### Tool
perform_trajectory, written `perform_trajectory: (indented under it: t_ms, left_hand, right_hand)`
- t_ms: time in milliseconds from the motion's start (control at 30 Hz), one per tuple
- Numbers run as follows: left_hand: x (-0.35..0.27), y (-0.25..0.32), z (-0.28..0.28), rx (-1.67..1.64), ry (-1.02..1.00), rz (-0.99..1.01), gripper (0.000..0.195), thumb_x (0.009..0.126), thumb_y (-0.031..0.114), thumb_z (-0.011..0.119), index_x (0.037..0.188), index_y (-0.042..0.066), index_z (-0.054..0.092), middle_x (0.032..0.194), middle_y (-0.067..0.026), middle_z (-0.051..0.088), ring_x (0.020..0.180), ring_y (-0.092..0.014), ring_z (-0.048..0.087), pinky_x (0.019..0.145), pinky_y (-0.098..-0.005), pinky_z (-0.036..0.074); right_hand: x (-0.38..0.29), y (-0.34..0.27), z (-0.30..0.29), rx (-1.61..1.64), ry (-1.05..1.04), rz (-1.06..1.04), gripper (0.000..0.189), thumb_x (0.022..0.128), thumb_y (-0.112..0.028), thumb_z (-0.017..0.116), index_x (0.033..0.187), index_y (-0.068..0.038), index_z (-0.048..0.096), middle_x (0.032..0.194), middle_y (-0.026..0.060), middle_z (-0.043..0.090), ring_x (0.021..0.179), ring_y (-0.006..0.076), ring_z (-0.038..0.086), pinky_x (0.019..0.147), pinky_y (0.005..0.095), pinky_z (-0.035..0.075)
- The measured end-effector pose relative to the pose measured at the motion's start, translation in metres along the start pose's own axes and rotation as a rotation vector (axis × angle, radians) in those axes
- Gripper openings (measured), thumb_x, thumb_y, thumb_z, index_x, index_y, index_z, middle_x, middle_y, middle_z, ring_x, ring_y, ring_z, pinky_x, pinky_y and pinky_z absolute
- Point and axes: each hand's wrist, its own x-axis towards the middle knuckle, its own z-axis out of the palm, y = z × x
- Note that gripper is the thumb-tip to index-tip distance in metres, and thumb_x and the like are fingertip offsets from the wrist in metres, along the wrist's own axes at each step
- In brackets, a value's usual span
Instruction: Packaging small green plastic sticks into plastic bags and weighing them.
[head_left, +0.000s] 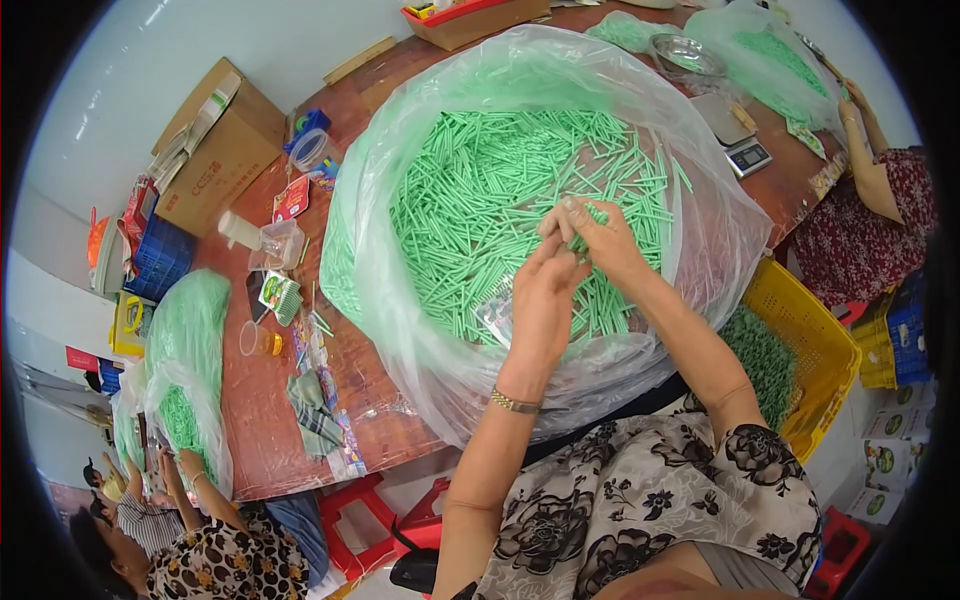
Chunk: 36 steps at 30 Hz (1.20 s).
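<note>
A wide clear plastic bag (390, 315) lies spread on the red-brown table, its rim rolled back around a heap of thin green sticks (465, 180). Over the heap, my right hand (604, 232) curls around a small bunch of these sticks, whose ends show at its fingers. My left hand (547, 281), with a metal watch or bracelet at the wrist, meets it at the fingertips; whether it also grips sticks is hidden. Beneath my left hand, a printed packet (495, 307) lies on the sticks, partly covered.
Left on the table (375, 405) are a cardboard box (217, 165), a plastic tub (281, 244), a cup (256, 339) and a cloth (311, 412). A digital scale (746, 156) and metal bowl (686, 56) stand at upper right. A yellow crate (817, 375) is beside me. Other people work at both sides.
</note>
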Motion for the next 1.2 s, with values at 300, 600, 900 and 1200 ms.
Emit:
perform_trajectory:
  t_ms: [300, 600, 900, 1200]
  left_hand:
    - [-0.017, -0.002, -0.012, -0.041, 0.026, 0.130, 0.055, 0.082, -0.006, 0.050, 0.136, -0.010, 0.041, 0.135, -0.0152, 0.052, 0.125, -0.025, 0.051, 0.103, -0.0364, 0.042]
    - [-0.031, 0.018, -0.019, 1.237, 0.229, 1.000, 0.041, 0.078, 0.003, 0.076, 0.117, 0.004, 0.064, 0.103, -0.0074, 0.063, 0.098, -0.019, 0.054, 0.085, -0.0331, 0.044]
    - [-0.005, 0.015, -0.018, 1.303, 0.151, 1.114, 0.015, 0.078, 0.002, 0.073, 0.089, 0.006, 0.063, 0.084, -0.0073, 0.058, 0.087, -0.026, 0.054, 0.080, -0.0388, 0.041]
    - [0.021, 0.067, -0.031, 1.530, 0.441, 1.210, 0.014, 0.085, 0.000, 0.064, 0.099, 0.000, 0.065, 0.096, -0.0125, 0.064, 0.091, -0.030, 0.058, 0.083, -0.0389, 0.046]
  right_hand:
    - [-0.004, 0.007, 0.026, -0.149, -0.019, -0.206, 0.026, 0.093, -0.022, 0.066, 0.083, 0.002, 0.067, 0.079, 0.0062, 0.064, 0.077, 0.0151, 0.057, 0.073, 0.0304, 0.045]
    - [-0.006, 0.002, 0.024, -0.616, -0.101, -0.099, 0.030, 0.091, -0.021, 0.065, 0.073, 0.002, 0.057, 0.060, 0.0093, 0.048, 0.060, 0.0132, 0.043, 0.057, 0.0343, 0.039]
    - [-0.015, 0.004, 0.019, -0.547, -0.161, -0.095, 0.015, 0.077, -0.009, 0.067, 0.082, 0.000, 0.055, 0.067, 0.0145, 0.054, 0.060, 0.0240, 0.046, 0.057, 0.0349, 0.042]
    - [-0.010, 0.009, 0.003, -0.371, -0.136, 0.051, 0.023, 0.095, -0.022, 0.061, 0.099, 0.000, 0.065, 0.086, 0.0090, 0.067, 0.078, 0.0194, 0.061, 0.075, 0.0324, 0.049]
